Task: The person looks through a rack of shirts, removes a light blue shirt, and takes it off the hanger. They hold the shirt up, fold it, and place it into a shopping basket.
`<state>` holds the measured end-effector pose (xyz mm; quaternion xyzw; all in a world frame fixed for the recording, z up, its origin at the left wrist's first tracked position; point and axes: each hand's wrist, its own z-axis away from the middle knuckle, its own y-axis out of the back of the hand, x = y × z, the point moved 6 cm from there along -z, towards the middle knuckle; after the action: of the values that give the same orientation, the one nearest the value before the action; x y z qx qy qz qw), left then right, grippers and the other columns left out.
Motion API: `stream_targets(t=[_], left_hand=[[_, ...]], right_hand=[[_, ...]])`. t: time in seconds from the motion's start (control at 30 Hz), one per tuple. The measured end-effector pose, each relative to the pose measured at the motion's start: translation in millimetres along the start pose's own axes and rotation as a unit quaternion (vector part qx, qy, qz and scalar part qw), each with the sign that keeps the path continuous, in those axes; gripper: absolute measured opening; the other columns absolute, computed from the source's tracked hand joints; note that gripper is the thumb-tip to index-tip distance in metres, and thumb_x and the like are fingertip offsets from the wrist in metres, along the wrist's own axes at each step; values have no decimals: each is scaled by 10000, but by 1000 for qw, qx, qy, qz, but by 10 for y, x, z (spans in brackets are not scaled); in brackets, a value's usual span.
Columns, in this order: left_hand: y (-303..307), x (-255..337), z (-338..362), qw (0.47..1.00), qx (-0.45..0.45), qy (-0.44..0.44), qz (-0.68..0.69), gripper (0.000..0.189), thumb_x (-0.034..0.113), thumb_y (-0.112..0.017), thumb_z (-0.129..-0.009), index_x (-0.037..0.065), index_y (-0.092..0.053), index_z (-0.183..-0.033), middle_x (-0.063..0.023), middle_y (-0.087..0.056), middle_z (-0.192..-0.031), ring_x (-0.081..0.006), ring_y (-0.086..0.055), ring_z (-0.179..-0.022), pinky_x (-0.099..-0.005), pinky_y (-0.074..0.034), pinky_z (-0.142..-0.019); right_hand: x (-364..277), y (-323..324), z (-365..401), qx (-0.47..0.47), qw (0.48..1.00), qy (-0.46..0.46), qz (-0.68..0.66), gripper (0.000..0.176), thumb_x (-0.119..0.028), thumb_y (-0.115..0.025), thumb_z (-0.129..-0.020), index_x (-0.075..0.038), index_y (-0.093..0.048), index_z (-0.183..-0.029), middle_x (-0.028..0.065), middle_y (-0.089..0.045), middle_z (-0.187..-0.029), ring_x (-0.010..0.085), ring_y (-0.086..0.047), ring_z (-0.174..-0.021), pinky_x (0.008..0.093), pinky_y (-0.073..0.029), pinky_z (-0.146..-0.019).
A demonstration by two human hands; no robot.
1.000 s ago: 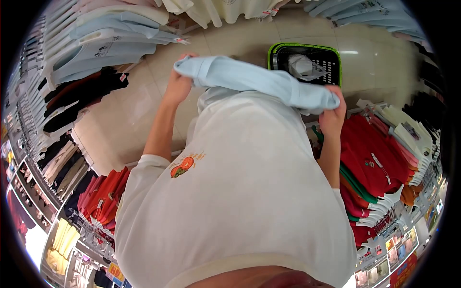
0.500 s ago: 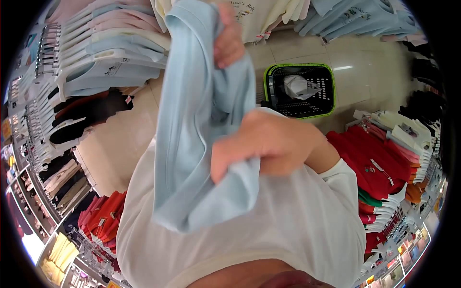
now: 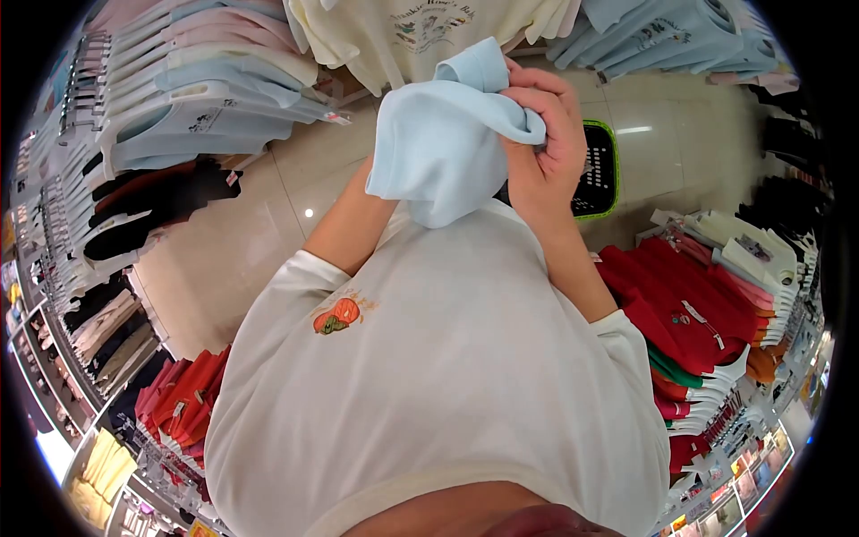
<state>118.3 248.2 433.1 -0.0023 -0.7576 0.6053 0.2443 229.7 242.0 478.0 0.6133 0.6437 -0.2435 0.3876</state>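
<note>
A light blue top [image 3: 443, 148], bunched up with a folded band at its upper end, is held up in front of my chest. My right hand [image 3: 550, 125] grips its right edge, fingers curled around the cloth. From the left, my left forearm [image 3: 353, 224] reaches up under the top. The cloth covers my left hand, so its fingers are hidden.
A black basket with a green rim [image 3: 616, 170] stands on the tiled floor [image 3: 676, 134], partly behind my right arm. Pale tops on hangers [image 3: 192, 125] fill the left rack. Red tops [image 3: 671, 304] hang at right. A cream printed top [image 3: 429, 31] hangs ahead.
The top has gone from hanging long to bunched up higher. My right hand has moved up and right on it. My left hand, partly seen at the top before, is now behind the cloth.
</note>
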Motion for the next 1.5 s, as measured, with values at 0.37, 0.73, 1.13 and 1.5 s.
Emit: stream_targets(t=[0.37, 0.73, 1.13, 1.5], left_hand=[[-365, -214, -95, 863, -35, -54, -501, 230, 148, -568, -957, 49, -621, -1158, -93, -590, -1098, -215, -558, -1114, -311, -446, -931], [627, -205, 500, 984, 125, 28, -127, 525, 183, -747, -870, 10, -554, -1326, -107, -576, -1328, -215, -569, -1179, -368, -445, -1018], [423, 32, 370, 859, 187, 0, -476, 200, -9, -750, -835, 13, -667, -1015, -19, -689, -916, -80, -631, -825, -260, -524, -722], [-1031, 467, 725, 776, -163, -85, -603, 147, -70, -661, -697, 21, -682, -810, -85, -662, -831, -224, -609, -656, -295, -479, -563]], right_hand=[[655, -1, 498, -47, 956, -266, -110, 565, -231, -674, -895, -32, -436, -1367, 112, -575, -1271, 234, -503, -1247, 342, -420, -1017], [783, 526, 824, 164, 904, -364, -150, 411, -376, -675, -953, -1, -661, -1121, -4, -660, -1059, 78, -549, -966, 247, -434, -866], [617, 631, 714, -40, 926, -363, -93, 425, -171, -816, -824, -1, -641, -1172, -3, -668, -1023, 85, -582, -894, 256, -479, -807], [24, 591, 971, -218, 919, -299, -135, 412, -130, -786, -736, 20, -657, -1098, 100, -697, -997, 178, -640, -860, 309, -505, -817]])
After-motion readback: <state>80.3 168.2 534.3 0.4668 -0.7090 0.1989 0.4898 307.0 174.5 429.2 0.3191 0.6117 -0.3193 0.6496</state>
